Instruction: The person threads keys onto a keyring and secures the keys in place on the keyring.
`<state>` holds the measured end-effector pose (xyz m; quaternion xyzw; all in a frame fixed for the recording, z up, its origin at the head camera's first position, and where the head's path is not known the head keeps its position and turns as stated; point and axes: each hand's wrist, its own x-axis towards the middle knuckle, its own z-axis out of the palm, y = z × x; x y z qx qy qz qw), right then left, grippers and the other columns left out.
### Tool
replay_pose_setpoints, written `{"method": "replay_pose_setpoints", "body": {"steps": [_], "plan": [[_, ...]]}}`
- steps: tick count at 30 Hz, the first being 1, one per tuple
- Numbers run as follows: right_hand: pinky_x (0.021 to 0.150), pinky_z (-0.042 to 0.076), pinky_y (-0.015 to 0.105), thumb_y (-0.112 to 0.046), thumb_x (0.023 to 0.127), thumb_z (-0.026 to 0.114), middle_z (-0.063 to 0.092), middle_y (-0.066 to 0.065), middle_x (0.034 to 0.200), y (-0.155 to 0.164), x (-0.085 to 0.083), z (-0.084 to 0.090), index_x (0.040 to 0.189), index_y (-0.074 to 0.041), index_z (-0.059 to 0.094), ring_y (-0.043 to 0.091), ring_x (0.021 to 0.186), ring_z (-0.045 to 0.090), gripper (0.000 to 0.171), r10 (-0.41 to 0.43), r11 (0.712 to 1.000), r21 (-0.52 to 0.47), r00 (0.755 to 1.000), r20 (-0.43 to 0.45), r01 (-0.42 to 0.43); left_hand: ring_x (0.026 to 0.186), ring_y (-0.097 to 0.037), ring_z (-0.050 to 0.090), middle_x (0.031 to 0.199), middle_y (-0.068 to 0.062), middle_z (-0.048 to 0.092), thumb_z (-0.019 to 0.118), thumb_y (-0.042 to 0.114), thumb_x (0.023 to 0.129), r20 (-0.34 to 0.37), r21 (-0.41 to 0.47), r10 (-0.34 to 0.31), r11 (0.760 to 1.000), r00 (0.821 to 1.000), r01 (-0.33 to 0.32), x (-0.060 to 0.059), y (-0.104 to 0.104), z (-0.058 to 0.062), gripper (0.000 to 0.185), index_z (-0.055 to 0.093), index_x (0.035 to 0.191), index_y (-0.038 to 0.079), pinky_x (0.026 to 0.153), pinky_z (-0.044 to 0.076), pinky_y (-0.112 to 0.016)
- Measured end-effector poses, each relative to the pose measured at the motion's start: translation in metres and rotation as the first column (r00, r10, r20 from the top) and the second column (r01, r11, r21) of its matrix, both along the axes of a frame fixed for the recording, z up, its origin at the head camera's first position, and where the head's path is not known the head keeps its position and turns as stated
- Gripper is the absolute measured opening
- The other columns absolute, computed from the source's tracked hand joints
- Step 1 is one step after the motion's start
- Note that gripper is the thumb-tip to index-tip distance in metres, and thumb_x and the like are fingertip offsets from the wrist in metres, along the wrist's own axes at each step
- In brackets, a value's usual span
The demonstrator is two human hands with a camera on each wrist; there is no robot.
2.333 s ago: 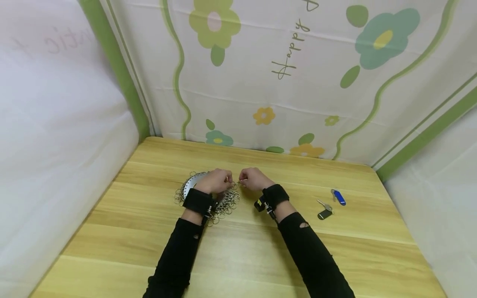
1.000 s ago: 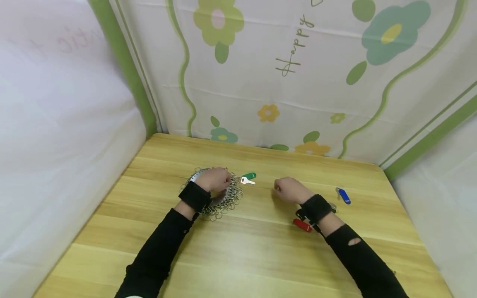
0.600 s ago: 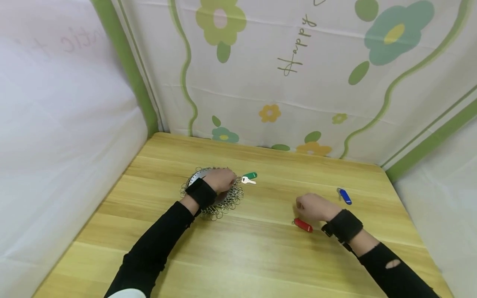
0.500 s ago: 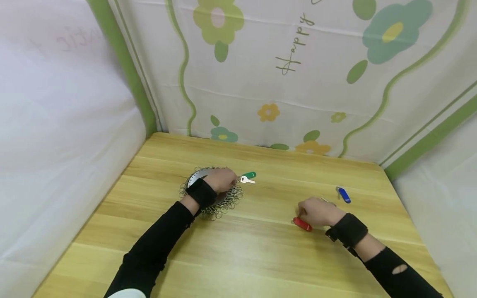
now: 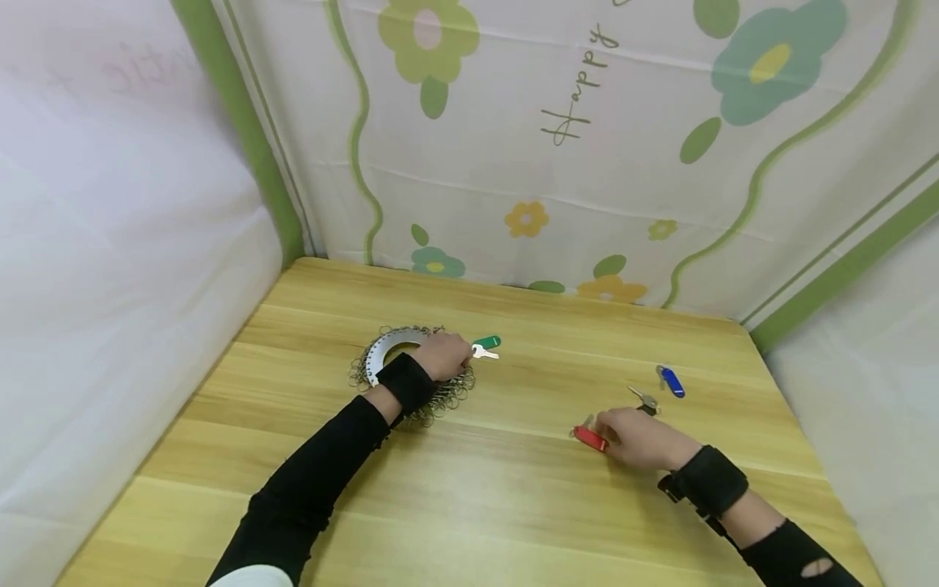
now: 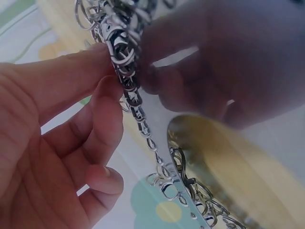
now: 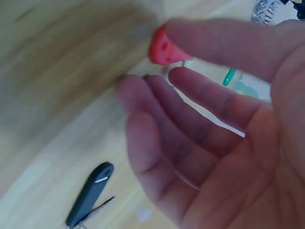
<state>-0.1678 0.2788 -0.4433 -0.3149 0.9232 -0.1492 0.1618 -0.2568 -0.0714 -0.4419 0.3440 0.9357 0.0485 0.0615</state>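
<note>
A flat metal disc (image 5: 386, 346) hung with several key rings lies at the table's left middle. My left hand (image 5: 449, 356) rests over its right side; the left wrist view shows my fingers (image 6: 81, 71) pinching the disc's edge (image 6: 136, 102) among the rings. A green-tagged key (image 5: 487, 342) and a bare silver key (image 5: 485, 354) lie just right of that hand. My right hand (image 5: 607, 430) is at the front right, thumb (image 7: 228, 38) and a finger pinching a red-tagged key (image 5: 590, 439) (image 7: 163, 47) low over the wood.
A black-tagged key (image 5: 644, 400) (image 7: 89, 193) lies just behind my right hand, and a blue-tagged key (image 5: 669, 381) further back right. White cloth walls with flower prints close the wooden table (image 5: 477, 522) on three sides.
My right hand left the disc, swung right and toward me, and came down on the red-tagged key. The green and silver keys now lie beside the disc. The left hand stayed there.
</note>
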Motion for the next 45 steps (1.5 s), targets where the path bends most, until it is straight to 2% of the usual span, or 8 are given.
{"method": "replay_pose_setpoints", "body": {"steps": [5, 8, 13, 18, 23, 30, 39, 45], "plan": [[0.055, 0.037, 0.024, -0.003, 0.084, 0.068, 0.052, -0.008, 0.072, -0.002, -0.003, -0.007, 0.088, -0.011, 0.062, 0.005, 0.062, 0.042, 0.011, -0.006, 1.000, -0.024, 0.999, -0.052, 0.004, 0.058, -0.011, 0.051, 0.063, 0.003, 0.056, 0.062, 0.009, 0.091, -0.017, -0.042, 0.022, 0.999, 1.000, -0.023, -0.001, 0.005, -0.002, 0.020, 0.063, 0.072, 0.015, 0.061, 0.043, -0.026], [0.056, 0.038, 0.024, -0.004, 0.084, 0.068, 0.054, -0.008, 0.073, -0.004, -0.004, -0.010, 0.086, -0.011, 0.062, 0.005, 0.062, 0.043, 0.009, -0.015, 1.000, -0.024, 0.999, -0.050, 0.014, 0.067, -0.014, 0.061, 0.078, 0.000, 0.067, 0.063, 0.008, 0.090, -0.011, -0.046, 0.031, 0.998, 0.999, -0.031, -0.001, 0.009, -0.004, 0.012, 0.072, 0.085, 0.014, 0.063, 0.048, -0.027], [0.057, 0.039, 0.024, -0.004, 0.085, 0.066, 0.056, -0.006, 0.075, -0.007, -0.006, -0.012, 0.085, -0.010, 0.062, 0.006, 0.062, 0.044, 0.008, -0.035, 0.999, -0.015, 0.998, -0.059, 0.035, 0.055, -0.011, 0.047, 0.065, 0.001, 0.057, 0.059, 0.005, 0.092, 0.015, -0.069, 0.035, 0.997, 0.999, -0.034, -0.001, 0.014, -0.007, 0.018, 0.068, 0.079, 0.012, 0.055, 0.037, -0.024], [0.057, 0.039, 0.025, -0.003, 0.085, 0.063, 0.060, 0.000, 0.084, -0.015, -0.004, -0.012, 0.098, -0.006, 0.064, 0.008, 0.064, 0.045, 0.013, -0.060, 0.998, -0.031, 0.996, -0.070, 0.058, 0.051, -0.010, 0.033, 0.053, 0.004, 0.041, 0.057, 0.002, 0.092, 0.036, -0.088, 0.051, 0.995, 0.998, -0.048, 0.000, 0.015, -0.006, 0.025, 0.063, 0.071, 0.014, 0.053, 0.030, -0.025], [0.058, 0.039, 0.024, -0.022, 0.085, 0.071, 0.051, -0.003, 0.082, -0.023, -0.002, -0.015, 0.100, -0.009, 0.064, 0.008, 0.064, 0.044, 0.022, -0.075, 0.997, 0.003, 0.986, -0.146, 0.076, 0.052, -0.010, 0.037, 0.057, 0.003, 0.047, 0.060, 0.004, 0.090, 0.041, -0.084, 0.060, 0.995, 0.997, -0.057, 0.000, 0.016, -0.005, 0.020, 0.061, 0.072, 0.014, 0.054, 0.033, -0.025], [0.061, 0.041, 0.026, -0.017, 0.083, 0.073, 0.050, -0.003, 0.083, -0.030, 0.000, -0.018, 0.098, -0.009, 0.065, 0.009, 0.067, 0.045, 0.019, -0.070, 0.998, -0.005, 0.980, -0.187, 0.070, 0.060, -0.012, 0.049, 0.075, -0.003, 0.060, 0.055, 0.003, 0.091, 0.038, -0.030, 0.045, 0.999, 0.998, -0.044, 0.001, 0.017, -0.005, 0.011, 0.062, 0.089, 0.012, 0.057, 0.039, -0.025], [0.061, 0.043, 0.027, -0.016, 0.081, 0.073, 0.051, -0.001, 0.084, -0.041, -0.001, -0.020, 0.102, -0.009, 0.067, 0.010, 0.069, 0.047, 0.023, -0.050, 0.999, 0.005, 0.959, -0.280, 0.054, 0.053, -0.011, 0.036, 0.060, 0.002, 0.044, 0.053, 0.003, 0.094, 0.026, 0.033, 0.080, 0.996, 0.996, -0.081, 0.005, 0.015, 0.000, 0.024, 0.054, 0.072, 0.012, 0.055, 0.031, -0.025], [0.059, 0.042, 0.025, -0.014, 0.083, 0.072, 0.050, -0.005, 0.081, -0.055, -0.006, -0.024, 0.093, -0.014, 0.070, 0.008, 0.068, 0.045, 0.010, -0.003, 0.999, -0.046, 0.934, -0.356, -0.014, 0.053, -0.012, 0.027, 0.056, 0.001, 0.031, 0.053, 0.005, 0.095, -0.026, 0.078, 0.117, 0.990, 0.993, -0.115, 0.007, 0.014, 0.000, 0.037, 0.044, 0.060, 0.013, 0.053, 0.028, -0.025]]}}
